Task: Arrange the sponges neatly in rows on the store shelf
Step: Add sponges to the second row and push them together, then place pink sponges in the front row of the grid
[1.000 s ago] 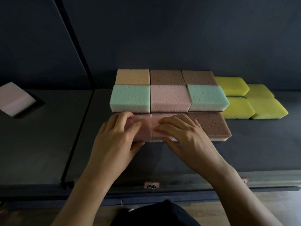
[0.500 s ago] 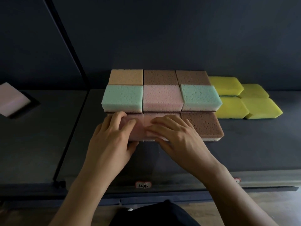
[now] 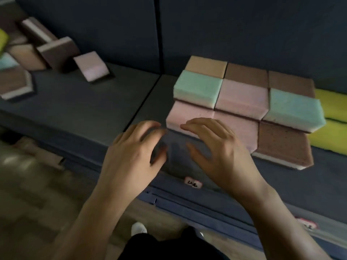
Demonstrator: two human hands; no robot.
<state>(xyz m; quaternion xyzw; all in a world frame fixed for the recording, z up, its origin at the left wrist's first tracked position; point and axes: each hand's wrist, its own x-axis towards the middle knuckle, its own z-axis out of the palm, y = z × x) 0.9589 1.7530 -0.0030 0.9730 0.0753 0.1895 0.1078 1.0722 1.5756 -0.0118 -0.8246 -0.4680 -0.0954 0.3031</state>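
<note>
Foam-soft, featherlight pink sponges (image 3: 189,114) sit along the shelf (image 3: 90,106) front edge. My left hand (image 3: 135,147) and right hand (image 3: 219,147) are relaxed, holding nothing. I'd guess gently pinching the short sides works best.

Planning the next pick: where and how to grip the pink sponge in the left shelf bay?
Pinch the pink sponge across its left and right edges at its near half, coming from the front. Its far corner sits by a brown sponge, while bare shelf lies in front and to its right. The left hand, empty, is nearer.
</note>
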